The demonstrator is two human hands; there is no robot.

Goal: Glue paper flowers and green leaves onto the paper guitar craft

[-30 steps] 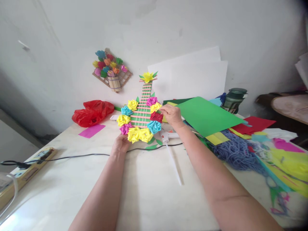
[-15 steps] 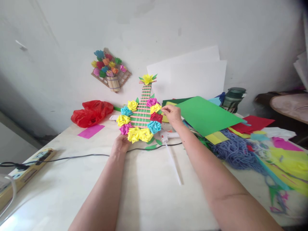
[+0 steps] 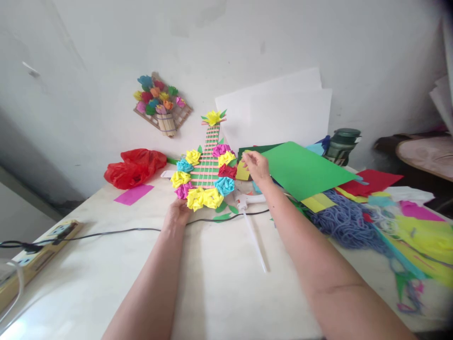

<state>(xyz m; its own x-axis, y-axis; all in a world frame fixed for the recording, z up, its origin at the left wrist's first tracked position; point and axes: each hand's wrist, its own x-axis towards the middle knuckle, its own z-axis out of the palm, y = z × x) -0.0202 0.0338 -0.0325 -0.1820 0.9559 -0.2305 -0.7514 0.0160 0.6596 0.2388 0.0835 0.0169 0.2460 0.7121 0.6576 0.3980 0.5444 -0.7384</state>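
Note:
A small craft guitar [image 3: 205, 169] stands tilted back above the table, its green body ringed with yellow, blue, pink and red paper roses and strung with white cords. My left hand [image 3: 178, 212] grips its lower left edge; the fingertips are hidden behind the roses. Just right of the guitar hovers my right hand [image 3: 257, 166], fingers loosely bent and apart, touching nothing that I can make out. Below that hand lies a white glue gun [image 3: 243, 200] with a long clear glue stick [image 3: 256, 243] pointing toward me. Green paper leaves [image 3: 222, 216] lie beside it.
A black cord [image 3: 122, 230] crosses the table to a power strip [image 3: 46, 255]. On the left sit a red plastic bag [image 3: 134, 166] and a pink paper piece [image 3: 133, 194]. Green paper [image 3: 304, 170], blue yarn [image 3: 348, 222] and a dark jar [image 3: 342, 145] crowd the right.
My right hand has drawn away from the roses at the guitar's right side, its fingers loosening. The guitar has turned and shifted slightly left in my left hand.

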